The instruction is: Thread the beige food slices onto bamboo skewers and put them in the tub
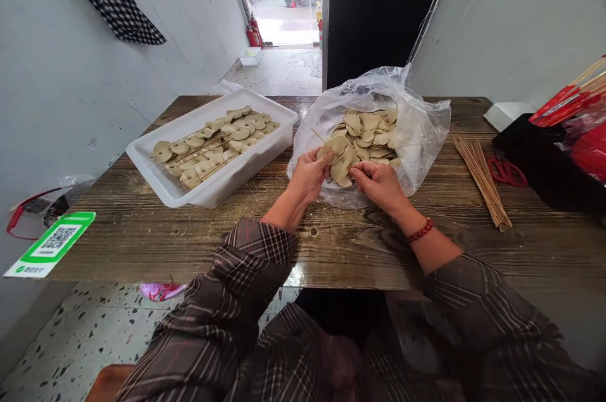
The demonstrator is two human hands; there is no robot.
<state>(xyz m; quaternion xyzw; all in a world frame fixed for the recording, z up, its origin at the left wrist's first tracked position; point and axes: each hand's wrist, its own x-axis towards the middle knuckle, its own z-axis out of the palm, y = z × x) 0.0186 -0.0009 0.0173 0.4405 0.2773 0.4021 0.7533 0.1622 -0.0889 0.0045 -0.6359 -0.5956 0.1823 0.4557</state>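
Observation:
My left hand (308, 176) pinches thin, round, beige slices (337, 148) threaded on a bamboo skewer (318, 135), whose tip sticks out to the upper left. Close beside it, my right hand (379, 182) has its fingers pinched at the right end of the skewered slices; the skewer's end there is mostly hidden. Both hands are over the near edge of a clear plastic bag (416, 137), which holds a heap of loose slices (372, 130). To the left, a white plastic tray (255, 184) holds rows of skewered slices (203, 165).
A bundle of bare bamboo skewers (483, 184) lies to the right, near red-handled scissors (506, 171) and a black container (534, 162) with red-wrapped sticks (563, 102). A green QR-code card (57, 241) lies at the table's left edge.

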